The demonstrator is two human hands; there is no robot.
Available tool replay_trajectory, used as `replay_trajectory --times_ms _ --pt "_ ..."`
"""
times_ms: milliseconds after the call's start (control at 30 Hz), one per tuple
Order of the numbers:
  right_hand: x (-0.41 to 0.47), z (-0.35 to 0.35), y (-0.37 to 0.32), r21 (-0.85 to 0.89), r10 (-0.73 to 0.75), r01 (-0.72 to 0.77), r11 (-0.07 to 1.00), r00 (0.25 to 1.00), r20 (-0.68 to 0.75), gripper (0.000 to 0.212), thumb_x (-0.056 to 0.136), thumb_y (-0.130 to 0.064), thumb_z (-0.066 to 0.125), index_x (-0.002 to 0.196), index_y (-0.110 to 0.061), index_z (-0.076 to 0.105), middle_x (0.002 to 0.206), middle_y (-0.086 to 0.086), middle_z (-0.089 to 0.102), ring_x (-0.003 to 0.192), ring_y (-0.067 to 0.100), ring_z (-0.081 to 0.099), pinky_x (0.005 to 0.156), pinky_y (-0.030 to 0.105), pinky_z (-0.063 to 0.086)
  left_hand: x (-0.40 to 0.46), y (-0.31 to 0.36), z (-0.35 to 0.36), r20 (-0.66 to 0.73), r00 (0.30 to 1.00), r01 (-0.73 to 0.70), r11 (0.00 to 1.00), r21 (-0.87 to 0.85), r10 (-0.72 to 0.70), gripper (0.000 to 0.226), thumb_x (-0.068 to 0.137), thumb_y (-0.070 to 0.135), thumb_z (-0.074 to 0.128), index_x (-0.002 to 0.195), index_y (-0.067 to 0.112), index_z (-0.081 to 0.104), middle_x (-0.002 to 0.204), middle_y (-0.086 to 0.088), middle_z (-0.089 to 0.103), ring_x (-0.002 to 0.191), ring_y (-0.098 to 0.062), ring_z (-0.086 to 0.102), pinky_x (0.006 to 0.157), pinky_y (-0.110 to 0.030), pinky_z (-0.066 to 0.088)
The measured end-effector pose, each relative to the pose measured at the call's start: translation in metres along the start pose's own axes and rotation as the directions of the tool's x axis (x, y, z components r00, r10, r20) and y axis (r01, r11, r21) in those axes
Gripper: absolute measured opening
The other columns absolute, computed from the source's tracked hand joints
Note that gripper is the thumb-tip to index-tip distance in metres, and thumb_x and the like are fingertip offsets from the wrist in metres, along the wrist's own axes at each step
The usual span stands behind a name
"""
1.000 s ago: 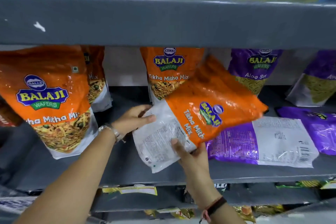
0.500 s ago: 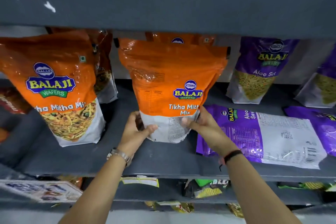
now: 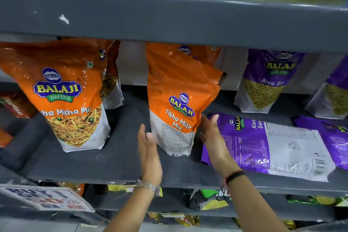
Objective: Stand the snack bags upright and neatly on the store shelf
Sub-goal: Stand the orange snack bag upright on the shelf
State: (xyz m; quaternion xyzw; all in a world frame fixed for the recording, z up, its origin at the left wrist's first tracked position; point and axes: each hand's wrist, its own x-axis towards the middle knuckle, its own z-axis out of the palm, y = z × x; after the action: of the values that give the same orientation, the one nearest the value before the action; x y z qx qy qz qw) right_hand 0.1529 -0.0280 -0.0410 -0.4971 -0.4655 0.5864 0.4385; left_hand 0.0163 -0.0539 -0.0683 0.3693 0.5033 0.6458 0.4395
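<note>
An orange Tikha Mitha Mix bag (image 3: 178,103) stands upright on the grey shelf (image 3: 116,164), back side facing me, its top leaning a little right. My left hand (image 3: 148,149) is open just left of its base, fingers apart, not gripping. My right hand (image 3: 212,137) is open at the bag's lower right edge, resting over a purple Aloo Sev bag (image 3: 267,145) that lies flat. Another orange bag (image 3: 64,96) stands at the left. A purple bag (image 3: 267,81) stands at the back right.
More orange bags stand behind: one (image 3: 111,73) at left, one (image 3: 199,52) behind the centre bag. A second flat purple bag (image 3: 327,137) and a standing one (image 3: 333,96) are at far right. The upper shelf (image 3: 169,15) hangs low overhead. A sale sign (image 3: 47,198) sits below.
The orange bag went from tilted in both hands to standing on the shelf. Both hands have let go and now sit open on either side of its base.
</note>
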Motion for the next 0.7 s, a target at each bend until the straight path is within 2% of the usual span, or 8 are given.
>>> replay_trajectory --times_ms 100,167,233,333,400,500,600,700 --pt "0.000 0.015 -0.001 -0.025 0.023 -0.021 0.999 0.996 0.086 0.058 0.075 -0.066 0.016 0.114 -0.041 0.051 0.124 -0.019 0.054 0.112 -0.001 0.051 0.111 0.029 0.027 -0.013 -0.006 0.012 0.142 0.987 0.065 0.997 0.047 -0.071 0.114 0.048 0.092 0.028 0.139 0.025 0.016 0.141 0.017 0.019 0.132 0.001 0.022 0.100 -0.006 0.024" --pt "-0.006 0.019 0.007 -0.065 -0.002 0.008 0.998 0.995 0.098 0.047 0.085 -0.059 0.010 0.111 -0.046 0.047 0.128 -0.022 0.047 0.109 -0.010 0.046 0.103 0.015 0.030 0.005 0.002 0.010 0.219 0.970 0.096 0.994 0.045 -0.104 0.082 0.066 0.081 0.024 0.131 0.031 0.026 0.134 0.017 0.033 0.126 0.005 0.035 0.084 0.004 0.035" --pt "-0.015 0.015 0.011 -0.056 -0.015 0.020 0.998 0.996 0.089 0.046 0.087 -0.057 0.007 0.121 -0.045 0.036 0.133 -0.023 0.039 0.117 -0.010 0.039 0.098 0.011 0.030 0.021 0.008 0.001 0.265 0.956 0.122 0.992 0.030 -0.126 0.072 0.072 0.074 0.022 0.128 0.031 0.033 0.134 0.011 0.043 0.116 0.010 0.045 0.086 -0.003 0.037" --pt "-0.004 0.001 0.006 0.032 0.032 -0.032 0.999 0.999 -0.023 0.072 0.081 -0.068 0.014 0.138 -0.025 0.025 0.149 -0.005 0.029 0.135 0.011 0.026 0.114 0.034 0.016 0.004 0.004 -0.002 0.134 0.986 0.104 0.992 -0.067 -0.094 0.086 0.063 0.082 0.027 0.131 0.029 0.025 0.131 0.021 0.039 0.110 0.019 0.043 0.084 0.003 0.034" --pt "0.008 0.004 -0.001 0.001 0.024 -0.024 1.000 0.999 -0.021 0.058 0.089 -0.055 0.007 0.139 -0.030 0.021 0.151 -0.008 0.021 0.138 0.009 0.018 0.114 0.033 0.009 -0.014 -0.005 0.006 0.041 0.999 0.014 0.999 -0.046 -0.012 0.091 0.055 0.084 0.039 0.128 0.032 0.028 0.132 0.021 0.038 0.107 0.021 0.044 0.081 0.003 0.037" --pt "0.011 0.024 -0.004 -0.040 -0.022 0.024 0.999 0.999 0.046 0.039 0.091 -0.051 0.007 0.124 -0.049 0.028 0.138 -0.018 0.034 0.121 -0.004 0.036 0.105 0.014 0.027 -0.015 -0.006 0.017 0.124 0.989 -0.074 0.997 -0.019 0.076 0.090 0.062 0.080 0.040 0.132 0.024 0.034 0.136 0.006 0.045 0.120 -0.001 0.047 0.100 -0.018 0.042" --pt "-0.011 0.031 0.010 -0.108 -0.099 0.102 0.989 0.995 0.024 0.041 0.081 -0.067 0.010 0.119 -0.060 0.024 0.123 -0.043 0.034 0.106 -0.030 0.034 0.083 -0.008 0.031 0.009 0.000 0.003 0.136 0.990 -0.033 0.996 -0.080 0.043 0.084 0.066 0.077 0.038 0.128 0.021 0.040 0.119 0.011 0.054 0.101 0.009 0.058 0.088 -0.018 0.051" --pt "-0.013 0.021 0.019 -0.033 -0.117 0.113 0.993 0.985 -0.129 0.066 0.073 -0.076 0.014 0.132 -0.048 0.025 0.142 -0.028 0.029 0.129 -0.009 0.028 0.108 0.018 0.023 0.033 -0.002 -0.017 -0.001 1.000 0.001 0.989 -0.145 -0.001 0.099 0.059 0.081 0.041 0.134 0.018 0.031 0.128 0.013 0.046 0.113 0.005 0.049 0.088 -0.010 0.044"
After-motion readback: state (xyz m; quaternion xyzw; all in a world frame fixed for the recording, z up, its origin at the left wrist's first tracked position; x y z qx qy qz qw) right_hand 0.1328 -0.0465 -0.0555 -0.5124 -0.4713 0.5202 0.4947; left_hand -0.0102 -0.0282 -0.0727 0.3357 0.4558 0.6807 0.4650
